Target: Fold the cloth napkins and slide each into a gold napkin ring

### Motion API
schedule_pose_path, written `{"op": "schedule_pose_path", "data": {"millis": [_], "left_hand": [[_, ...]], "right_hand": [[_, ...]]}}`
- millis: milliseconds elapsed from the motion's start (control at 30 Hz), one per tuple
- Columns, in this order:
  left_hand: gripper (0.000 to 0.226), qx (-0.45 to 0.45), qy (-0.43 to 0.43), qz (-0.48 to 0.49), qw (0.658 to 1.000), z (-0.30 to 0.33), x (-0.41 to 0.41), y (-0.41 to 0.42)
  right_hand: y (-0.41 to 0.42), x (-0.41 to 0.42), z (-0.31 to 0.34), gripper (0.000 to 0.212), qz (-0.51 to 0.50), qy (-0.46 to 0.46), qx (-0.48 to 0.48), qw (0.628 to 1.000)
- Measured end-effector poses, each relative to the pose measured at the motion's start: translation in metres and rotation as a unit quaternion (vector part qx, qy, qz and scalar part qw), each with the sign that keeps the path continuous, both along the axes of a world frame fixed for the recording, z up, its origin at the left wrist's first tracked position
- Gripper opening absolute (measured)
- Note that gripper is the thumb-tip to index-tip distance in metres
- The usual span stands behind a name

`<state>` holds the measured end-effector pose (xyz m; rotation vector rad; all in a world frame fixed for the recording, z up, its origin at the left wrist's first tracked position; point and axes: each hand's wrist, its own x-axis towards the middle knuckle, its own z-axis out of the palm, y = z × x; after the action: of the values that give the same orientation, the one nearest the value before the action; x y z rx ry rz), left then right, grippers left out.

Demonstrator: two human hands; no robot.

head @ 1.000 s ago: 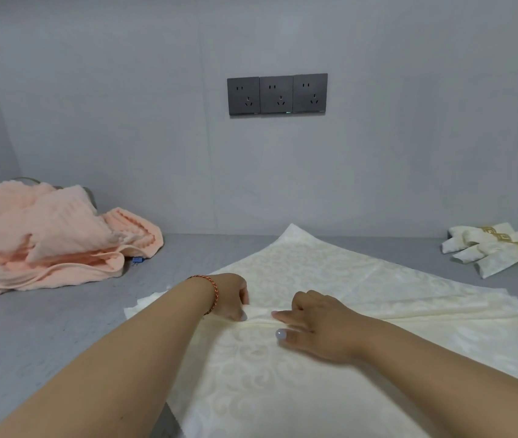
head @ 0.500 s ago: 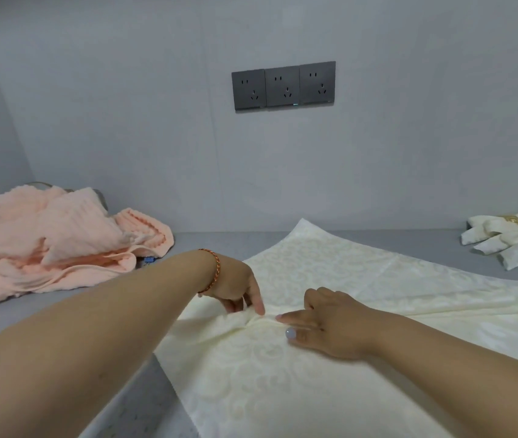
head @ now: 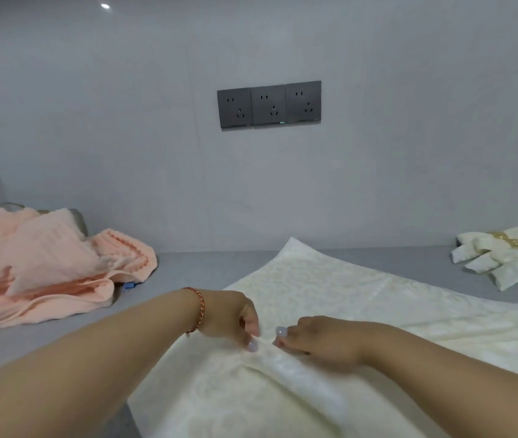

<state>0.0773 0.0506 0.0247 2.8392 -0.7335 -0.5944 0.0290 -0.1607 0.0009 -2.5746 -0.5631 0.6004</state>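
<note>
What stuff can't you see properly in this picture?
- Rolled napkins with gold rings, head view: the right edge cuts them off, so I cannot count them.
- Cream napkin: the bottom and right edges and both arms hide parts of it.
- Grey thing behind the pink towels: mostly covered.
- Left hand and right hand: some fingertips tuck under a fabric ridge.

Head view, forward-down, close over counter [head: 188,267]
</note>
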Motion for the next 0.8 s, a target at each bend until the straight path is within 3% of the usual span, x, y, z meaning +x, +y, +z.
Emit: {"op": "schedule_pose_path", "data": {"millis": [100, 200, 333, 467, 567, 667, 800], "left_hand": [[0.016, -0.181, 0.040, 0.046, 0.982, -0.009, 0.003, -0.011], [0.019, -0.358, 0.091, 0.071, 0.927, -0.024, 0.003, -0.029], [0.018, -0.472, 0.139, 0.100, 0.865, -0.037, 0.003, -0.049], [0.030, -0.494, 0.153, 0.132, 0.846, -0.047, 0.000, -0.059], [0.037, -0.509, 0.150, 0.150, 0.835, -0.046, 0.001, -0.060], [0.033, -0.460, 0.111, 0.155, 0.867, -0.042, 0.002, -0.064], [0.022, -0.402, 0.102, 0.136, 0.900, -0.041, -0.002, -0.068]], "right_hand": [[-0.006, 0.007, 0.014, 0.059, -0.061, 0.073, 0.059, 0.994], [-0.013, 0.012, 0.020, 0.045, -0.069, 0.075, 0.016, 0.995], [-0.013, 0.014, 0.020, 0.027, -0.072, 0.072, 0.006, 0.995], [-0.017, 0.021, 0.017, 0.044, -0.085, 0.104, 0.027, 0.991], [-0.026, 0.024, 0.016, 0.030, -0.146, 0.153, 0.130, 0.969], [-0.035, 0.028, 0.016, 0.024, -0.197, 0.218, 0.229, 0.928], [-0.041, 0.036, 0.019, 0.019, -0.219, 0.214, 0.152, 0.940]]}}
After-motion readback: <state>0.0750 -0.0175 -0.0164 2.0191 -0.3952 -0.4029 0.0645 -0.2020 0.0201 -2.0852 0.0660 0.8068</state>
